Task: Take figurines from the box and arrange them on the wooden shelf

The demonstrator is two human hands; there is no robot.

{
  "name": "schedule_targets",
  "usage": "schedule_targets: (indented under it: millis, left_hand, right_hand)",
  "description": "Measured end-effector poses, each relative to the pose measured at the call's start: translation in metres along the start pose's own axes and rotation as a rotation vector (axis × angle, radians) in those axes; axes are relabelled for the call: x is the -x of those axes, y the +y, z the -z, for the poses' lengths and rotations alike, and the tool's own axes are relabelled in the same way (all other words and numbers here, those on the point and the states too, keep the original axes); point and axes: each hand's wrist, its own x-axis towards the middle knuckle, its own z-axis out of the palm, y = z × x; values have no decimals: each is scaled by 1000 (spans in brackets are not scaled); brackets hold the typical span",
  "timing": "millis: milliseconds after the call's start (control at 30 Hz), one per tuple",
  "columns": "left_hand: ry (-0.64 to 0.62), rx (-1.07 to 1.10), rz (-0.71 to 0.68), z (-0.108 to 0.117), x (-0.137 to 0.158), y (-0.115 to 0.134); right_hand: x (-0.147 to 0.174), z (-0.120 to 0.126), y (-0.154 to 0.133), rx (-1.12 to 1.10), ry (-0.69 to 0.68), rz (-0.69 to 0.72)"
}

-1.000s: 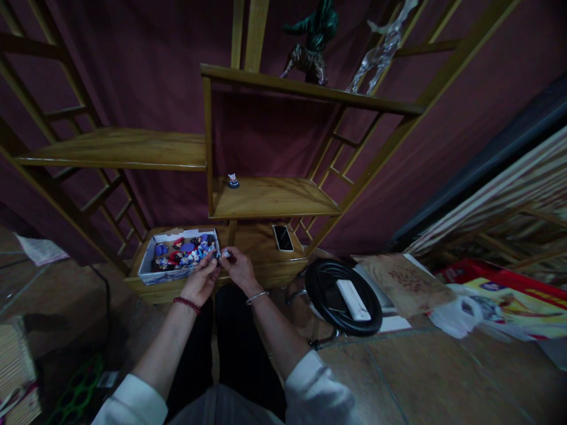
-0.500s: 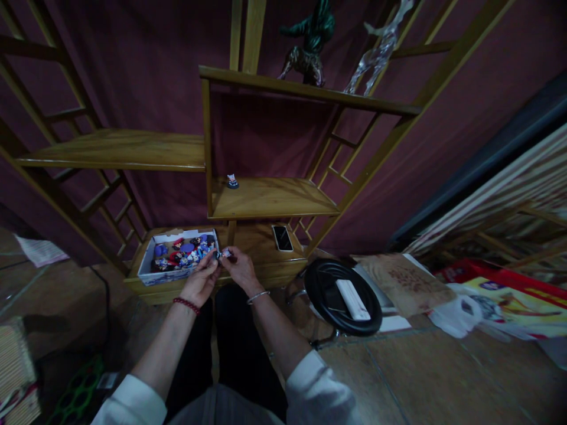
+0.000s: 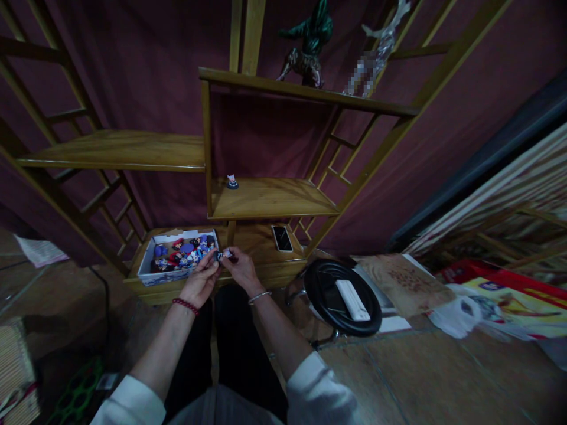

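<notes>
Between my two hands is a small figurine [image 3: 225, 254] with a pale pinkish upper part and a dark lower end. My left hand [image 3: 201, 280] is closed on its dark end, fingertips pinched together. The other end is pinched by my right hand [image 3: 243, 268]. Just left of my hands, a white open box [image 3: 177, 275] holds several small figurines [image 3: 183, 254] in blue, purple and red. A similar figurine [image 3: 232, 181] stands upright on a dark base on the middle shelf [image 3: 274, 198].
A phone [image 3: 282, 238] lies on the low wooden board. A black round stool [image 3: 319, 301] with a white box [image 3: 353, 299] on it stands at the right. A green statue [image 3: 310, 44] and a clear deer-like figure [image 3: 384, 44] occupy the upper shelf [image 3: 310, 91].
Both hands stay in nearly the same place. The figurine between my fingers has shifted slightly, and more of its dark and white part shows.
</notes>
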Motion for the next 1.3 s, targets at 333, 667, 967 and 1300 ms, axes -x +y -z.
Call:
schedule_targets:
  millis: [333,667,967,1300]
  left_hand:
    - [-28,-3,-23,0,-1,-2]
    - [-36,-4,-28,-4,1,-1]
    - [-38,-16,-30,-6,3,-1]
    - [2,5,-9,-9,3,0]
  right_hand:
    - [-1,2,1,-21,0,1]
    - [1,4,-1,-44,1,19]
    - [-1,4,3,-91,8,34]
    - [1,4,3,-78,13,29]
